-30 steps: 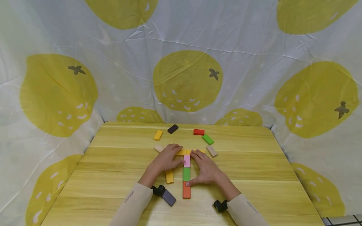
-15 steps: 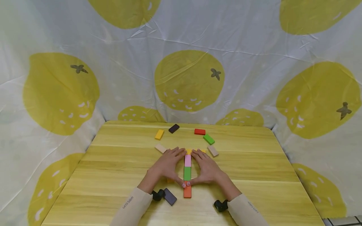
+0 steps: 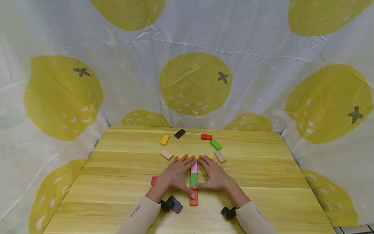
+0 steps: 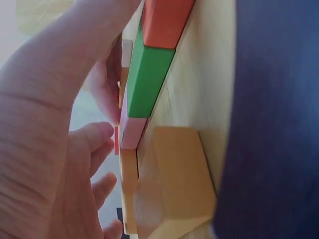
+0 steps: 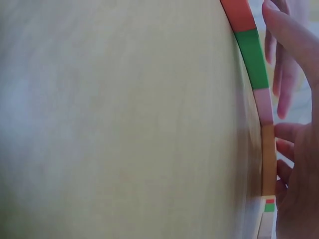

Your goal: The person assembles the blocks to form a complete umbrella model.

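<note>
Flat blocks lie end to end in a T. Its stem is a pink block [image 3: 194, 167], a green block [image 3: 193, 179] and an orange-red block [image 3: 194, 201]; a row of yellow blocks [image 3: 180, 156] crosses its far end. My left hand [image 3: 175, 175] spreads over the left side, fingertips at the yellow row and thumb on the orange-red block. On the right side, my right hand [image 3: 214, 175] has its fingertips at the row and its thumb where green meets orange-red. Under the left hand, a loose yellow block [image 4: 182, 172] shows in the left wrist view.
Beyond the T lie a yellow block [image 3: 165, 140], a black block [image 3: 180, 133], a red block [image 3: 206, 136], a green block [image 3: 216, 144] and two pale wooden blocks [image 3: 166, 154]. A dark block [image 3: 177, 205] and a magenta block [image 3: 154, 180] lie near the left wrist.
My left hand has come back from the row's left end; its thumb went from beside the pink block to the orange-red one. The loose yellow block is now covered in the head view.
</note>
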{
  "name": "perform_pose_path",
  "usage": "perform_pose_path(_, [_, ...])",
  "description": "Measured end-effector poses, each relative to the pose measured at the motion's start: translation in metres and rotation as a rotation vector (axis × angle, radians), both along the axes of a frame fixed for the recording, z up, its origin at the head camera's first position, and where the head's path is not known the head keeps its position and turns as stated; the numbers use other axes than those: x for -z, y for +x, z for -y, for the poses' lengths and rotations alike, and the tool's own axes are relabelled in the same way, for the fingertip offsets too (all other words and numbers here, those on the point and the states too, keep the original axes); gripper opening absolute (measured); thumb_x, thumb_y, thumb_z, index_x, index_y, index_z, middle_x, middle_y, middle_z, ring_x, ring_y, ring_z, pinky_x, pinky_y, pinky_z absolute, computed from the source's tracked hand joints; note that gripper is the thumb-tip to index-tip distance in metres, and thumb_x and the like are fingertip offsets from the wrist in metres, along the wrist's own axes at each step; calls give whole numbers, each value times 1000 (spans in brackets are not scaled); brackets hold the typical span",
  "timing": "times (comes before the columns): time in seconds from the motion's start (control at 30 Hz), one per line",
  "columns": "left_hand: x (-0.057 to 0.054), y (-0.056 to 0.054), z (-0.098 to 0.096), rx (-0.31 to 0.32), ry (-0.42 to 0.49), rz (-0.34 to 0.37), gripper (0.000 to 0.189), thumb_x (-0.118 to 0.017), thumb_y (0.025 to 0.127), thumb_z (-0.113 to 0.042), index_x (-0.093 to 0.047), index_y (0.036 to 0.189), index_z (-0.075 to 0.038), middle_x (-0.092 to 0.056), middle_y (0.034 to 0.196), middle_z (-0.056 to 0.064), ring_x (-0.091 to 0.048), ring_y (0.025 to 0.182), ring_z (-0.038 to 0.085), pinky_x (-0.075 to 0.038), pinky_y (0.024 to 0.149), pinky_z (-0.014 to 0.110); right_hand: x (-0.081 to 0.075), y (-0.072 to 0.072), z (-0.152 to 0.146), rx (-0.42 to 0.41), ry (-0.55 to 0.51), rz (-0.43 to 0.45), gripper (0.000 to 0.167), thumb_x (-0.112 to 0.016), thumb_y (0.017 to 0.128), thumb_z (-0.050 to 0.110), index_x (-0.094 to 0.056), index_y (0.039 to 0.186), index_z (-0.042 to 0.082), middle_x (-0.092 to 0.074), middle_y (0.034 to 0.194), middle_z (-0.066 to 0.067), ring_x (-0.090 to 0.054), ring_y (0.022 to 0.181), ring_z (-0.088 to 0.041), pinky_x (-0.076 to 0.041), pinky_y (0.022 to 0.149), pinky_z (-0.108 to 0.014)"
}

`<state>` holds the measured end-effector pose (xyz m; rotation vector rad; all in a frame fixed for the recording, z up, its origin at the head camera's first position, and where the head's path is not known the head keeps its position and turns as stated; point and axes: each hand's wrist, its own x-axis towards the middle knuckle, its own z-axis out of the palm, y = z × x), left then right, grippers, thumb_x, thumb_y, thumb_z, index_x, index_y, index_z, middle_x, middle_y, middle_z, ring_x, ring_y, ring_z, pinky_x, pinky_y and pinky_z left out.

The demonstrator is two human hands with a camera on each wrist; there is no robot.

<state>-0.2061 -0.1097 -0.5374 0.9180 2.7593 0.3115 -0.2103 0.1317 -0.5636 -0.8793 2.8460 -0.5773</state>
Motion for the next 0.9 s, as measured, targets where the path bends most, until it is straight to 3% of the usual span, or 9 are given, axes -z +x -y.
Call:
perform_pose_path(0.13, [3,-1,-1,4,6,-3,144,-65,54,-99,-15,167,-24,-11,174,-9,-7,162,26,-8,129,59,1,-1,-1,10,-28,8,122,-62,73,90,-30,163,15,-27,169,-6,-27,156,-31,-36,120,-57])
perform_pose_path(0.33, [6,-3,-2,8,9,-11,143,-65,55,-99,-16,167,-24,-12,174,-9,-8,162,26,-9,129,59,0,-2,-1,19,-36,33,121,-64,74,87,-29,163,13,-26,170,-3,-25,157,-28,-35,122,-55])
perform_pose_path(0.9, [3,-3,-4,5,-7,-8,140,-68,56,-96,-22,166,-24,-19,173,-6,-12,162,27,-14,127,63,-6,-4,-2,-3,-40,59,116,-68,77,82,-30,163,12,-28,169,-3,-22,159,-29,-33,123,-55])
